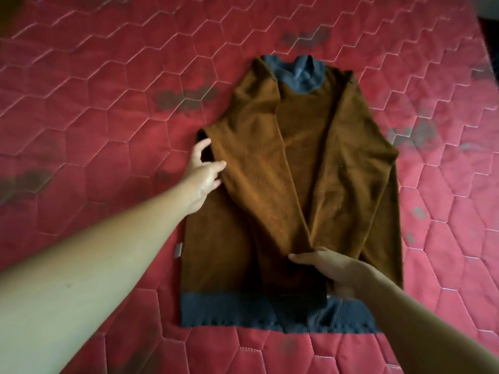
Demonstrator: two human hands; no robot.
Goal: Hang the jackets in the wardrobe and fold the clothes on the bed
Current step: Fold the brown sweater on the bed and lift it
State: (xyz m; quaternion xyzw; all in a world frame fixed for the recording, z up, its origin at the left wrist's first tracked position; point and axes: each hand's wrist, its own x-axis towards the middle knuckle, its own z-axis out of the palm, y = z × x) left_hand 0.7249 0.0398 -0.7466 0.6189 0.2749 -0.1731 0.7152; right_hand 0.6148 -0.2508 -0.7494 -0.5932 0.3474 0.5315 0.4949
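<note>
My left hand (pixel 204 175), fingers and thumb spread and nearly straight, rests against the left edge of a brown sweater (pixel 302 147), where the body meets the folded-in sleeve; it grips nothing. My right hand (pixel 330 269) lies low on the garment's middle, thumb stretched to the left, over the spot where the two sleeve ends meet. Its fingers are hidden beneath the palm, so I cannot tell whether it pinches the cuffs or only presses them flat.

The sweater lies spread on the bed (pixel 94 103), a red quilted cover stitched in hexagons, with its grey collar (pixel 297 74) away from me and its grey ribbed hem (pixel 229 310) nearest me. The left sleeve (pixel 256 157) and right sleeve (pixel 359 163) both slant inward across the chest, forming a narrow V that closes at my right hand.

By my reading, the fold is in its early half: the sleeves are in, but the body lies at full length and has not yet been doubled from hem to collar. No other clothes, no jackets and no wardrobe show here, so how much of the wider job is done I cannot say.
</note>
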